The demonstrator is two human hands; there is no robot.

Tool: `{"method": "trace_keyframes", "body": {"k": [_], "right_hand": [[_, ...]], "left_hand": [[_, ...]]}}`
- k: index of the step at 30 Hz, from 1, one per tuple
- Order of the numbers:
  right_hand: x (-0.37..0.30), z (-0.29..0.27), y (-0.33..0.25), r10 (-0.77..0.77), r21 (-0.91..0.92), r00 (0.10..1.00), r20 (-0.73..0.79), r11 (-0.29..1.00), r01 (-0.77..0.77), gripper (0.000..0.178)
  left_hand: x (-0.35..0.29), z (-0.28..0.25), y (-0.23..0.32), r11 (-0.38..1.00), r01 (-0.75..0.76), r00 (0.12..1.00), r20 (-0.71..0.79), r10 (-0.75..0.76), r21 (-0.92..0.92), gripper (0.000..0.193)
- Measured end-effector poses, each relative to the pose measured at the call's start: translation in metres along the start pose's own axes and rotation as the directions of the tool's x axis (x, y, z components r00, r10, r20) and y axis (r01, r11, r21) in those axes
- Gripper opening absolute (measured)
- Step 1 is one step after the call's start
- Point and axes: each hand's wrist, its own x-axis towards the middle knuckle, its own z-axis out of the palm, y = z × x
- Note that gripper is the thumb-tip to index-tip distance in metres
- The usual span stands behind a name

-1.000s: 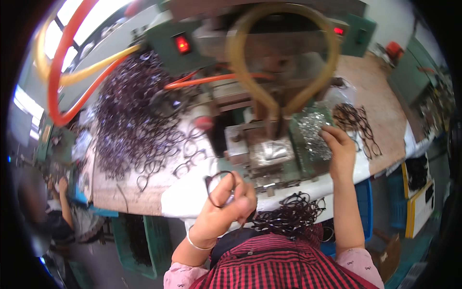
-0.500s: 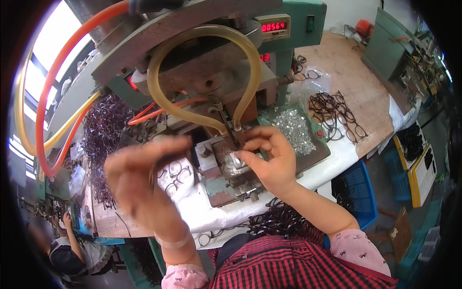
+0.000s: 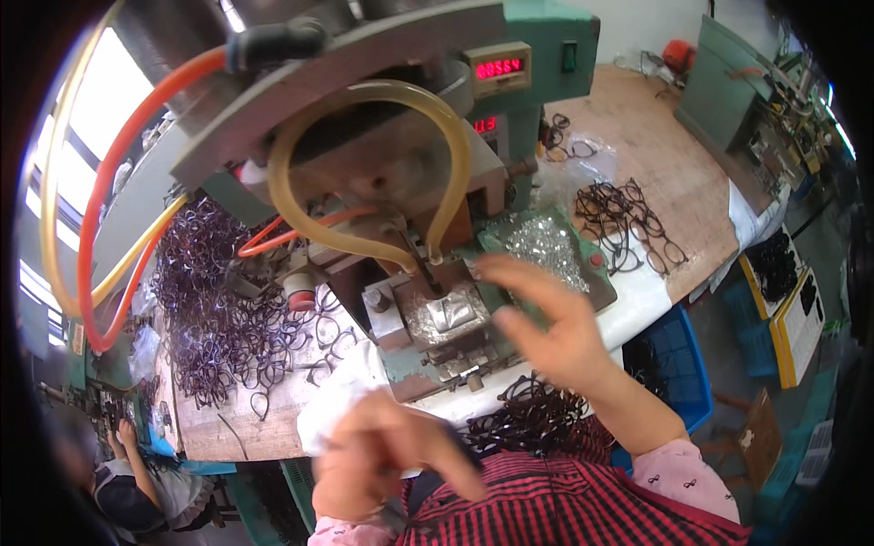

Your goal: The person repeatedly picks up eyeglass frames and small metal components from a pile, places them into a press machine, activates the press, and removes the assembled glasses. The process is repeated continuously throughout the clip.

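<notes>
The right hand (image 3: 555, 328), thumb and forefinger spread, hovers just beside the silvery metal block (image 3: 452, 314) under the green-and-grey metal press (image 3: 373, 168); the left hand's (image 3: 387, 448) finger state is too blurred to tell. Dark, round-rimmed eyeglass frames (image 3: 528, 414) lie near the wooden tabletop's (image 3: 628, 127) front edge. Fingers should probably clear the press fully.

From my head I look forward and steeply down through a wide fisheye. The machine (image 3: 378, 159) stands close at upper centre, my fingers (image 3: 525, 279) below it, my checked apron (image 3: 555, 496) at the bottom edge, the desk (image 3: 696, 214) toward upper right.
</notes>
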Motion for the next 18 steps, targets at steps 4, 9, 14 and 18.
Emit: {"method": "trace_keyframes", "body": {"k": [4,9,14,18], "right_hand": [[-0.031,-0.030,0.089,0.072,-0.829,0.954,-0.290,0.479,-0.288,0.025],[-0.015,-0.040,0.108,-0.039,-0.697,0.965,-0.259,0.699,-0.159,0.018],[-0.002,-0.039,0.110,0.245,-0.433,0.882,-0.402,0.798,-0.419,0.012],[-0.013,-0.033,0.119,0.162,-0.366,0.903,-0.398,0.875,-0.318,0.013]], "left_hand": [[0.025,-0.001,-0.051,0.741,0.561,0.823,0.346,-0.451,-0.369,0.049],[0.048,0.013,-0.069,0.765,0.567,0.817,0.089,-0.569,-0.305,0.051],[0.047,0.015,-0.077,0.744,0.509,0.844,0.080,-0.531,-0.432,0.049],[0.049,0.016,-0.090,0.731,0.456,0.869,0.077,-0.488,-0.508,0.049]]}}
